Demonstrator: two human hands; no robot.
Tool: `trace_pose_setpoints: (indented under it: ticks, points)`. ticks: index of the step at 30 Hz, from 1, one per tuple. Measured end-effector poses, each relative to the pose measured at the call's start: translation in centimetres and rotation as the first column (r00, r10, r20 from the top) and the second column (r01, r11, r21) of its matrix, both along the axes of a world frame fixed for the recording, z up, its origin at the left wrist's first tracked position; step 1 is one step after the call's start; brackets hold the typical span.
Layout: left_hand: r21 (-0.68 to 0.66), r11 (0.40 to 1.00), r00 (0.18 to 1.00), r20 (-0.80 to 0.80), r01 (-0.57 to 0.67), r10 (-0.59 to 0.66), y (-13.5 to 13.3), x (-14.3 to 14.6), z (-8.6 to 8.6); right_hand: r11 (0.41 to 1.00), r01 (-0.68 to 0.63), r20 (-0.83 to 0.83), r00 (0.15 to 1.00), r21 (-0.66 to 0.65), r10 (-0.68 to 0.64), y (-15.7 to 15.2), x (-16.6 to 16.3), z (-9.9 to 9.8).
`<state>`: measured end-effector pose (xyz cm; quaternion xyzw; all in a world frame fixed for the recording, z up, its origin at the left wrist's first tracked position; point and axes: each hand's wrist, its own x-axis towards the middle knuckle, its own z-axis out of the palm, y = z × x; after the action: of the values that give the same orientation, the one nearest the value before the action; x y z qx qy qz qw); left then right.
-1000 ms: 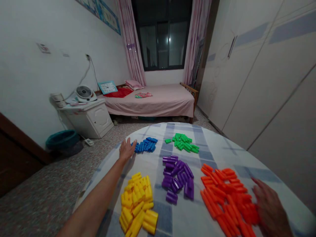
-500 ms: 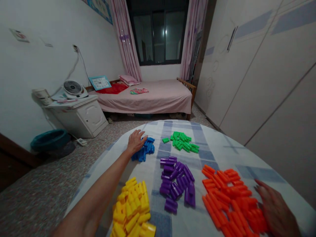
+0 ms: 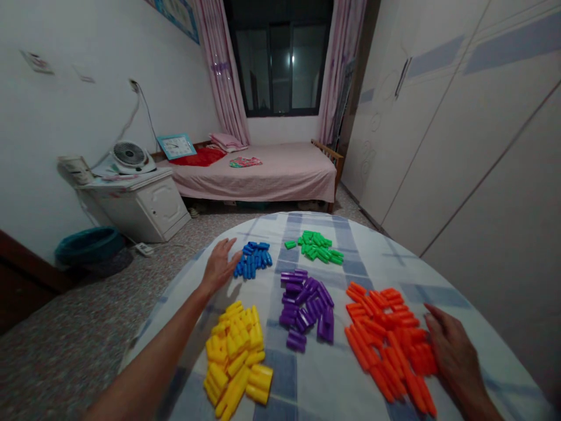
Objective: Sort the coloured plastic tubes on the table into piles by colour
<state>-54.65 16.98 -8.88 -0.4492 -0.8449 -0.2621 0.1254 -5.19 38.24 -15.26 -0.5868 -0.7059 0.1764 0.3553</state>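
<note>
My left hand point(image 3: 220, 265) hovers at the left side of a pile of small blue plastic tubes point(image 3: 251, 261). Its fingers are spread, the tips close to the outermost pieces, and I see nothing held. On the right, my right hand point(image 3: 452, 346) rests against the right edge of a pile of orange plastic tubes point(image 3: 385, 327), fingers stretched out; its underside is hidden. Purple tubes point(image 3: 307, 301) are heaped between the hands. Nearer to me, by my left forearm, sits a pile of yellow tubes point(image 3: 236, 345).
Green tubes point(image 3: 316, 244) form a pile at the far side of the round table, which has a checked cloth point(image 3: 372, 245). Beyond it stand a bed point(image 3: 263, 175), a small white cabinet point(image 3: 153, 204) with a fan point(image 3: 131, 155), and a wardrobe point(image 3: 442, 117) on the right.
My left hand has drawn back leftward, off the blue tubes it was partly covering. My right hand stays beside the orange pile. The view has shifted slightly, moving the piles left in the picture.
</note>
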Motion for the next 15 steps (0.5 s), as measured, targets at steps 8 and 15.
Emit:
trace_pose_setpoints:
  ticks: [8,15]
  points:
    - [-0.132,0.935,0.939,0.061,-0.328,0.338,-10.9,4.7,-5.3,0.999,0.014,-0.070,0.997,0.037,-0.012,-0.2,-0.3,0.3]
    - [-0.258,0.911,0.946,-0.134,-0.321,0.296,-11.8,7.3,-5.5,0.999,-0.009,-0.116,0.993,0.052,0.015,0.2,0.4,0.1]
